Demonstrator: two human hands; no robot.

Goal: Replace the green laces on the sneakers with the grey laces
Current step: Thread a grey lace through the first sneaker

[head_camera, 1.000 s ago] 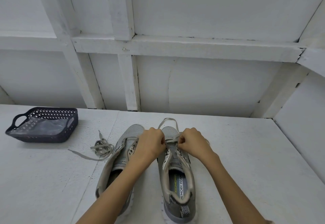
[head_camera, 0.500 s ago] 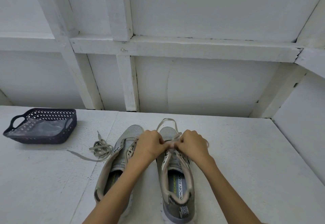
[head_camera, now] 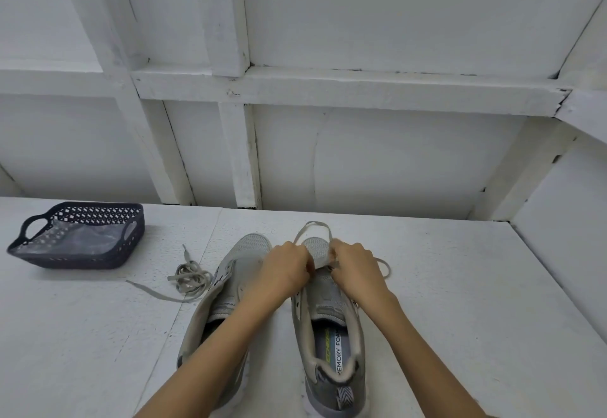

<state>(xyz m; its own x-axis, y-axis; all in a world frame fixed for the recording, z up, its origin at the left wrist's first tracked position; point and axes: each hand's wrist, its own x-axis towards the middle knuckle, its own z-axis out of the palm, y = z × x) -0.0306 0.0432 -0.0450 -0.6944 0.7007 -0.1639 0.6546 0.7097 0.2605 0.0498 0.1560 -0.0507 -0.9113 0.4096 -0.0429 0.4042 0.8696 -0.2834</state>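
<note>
Pinching a soft, limp grey lace (head_camera: pixel 312 223) over the right-hand sneaker (head_camera: pixel 325 292) on the desk (head_camera: pixel 460 286), left hand (head_camera: pixel 285 269) and right hand (head_camera: pixel 356 269) both curl tight, and such light, floppy stuff is probably best gripped near its stiffer tip.

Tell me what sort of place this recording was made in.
Probably a plain indoor work corner, perhaps set up for recording: a white-painted table boxed in by white panelled walls with painted beams, with sneakers, a loose lace and a dark perforated basket on it.
</note>
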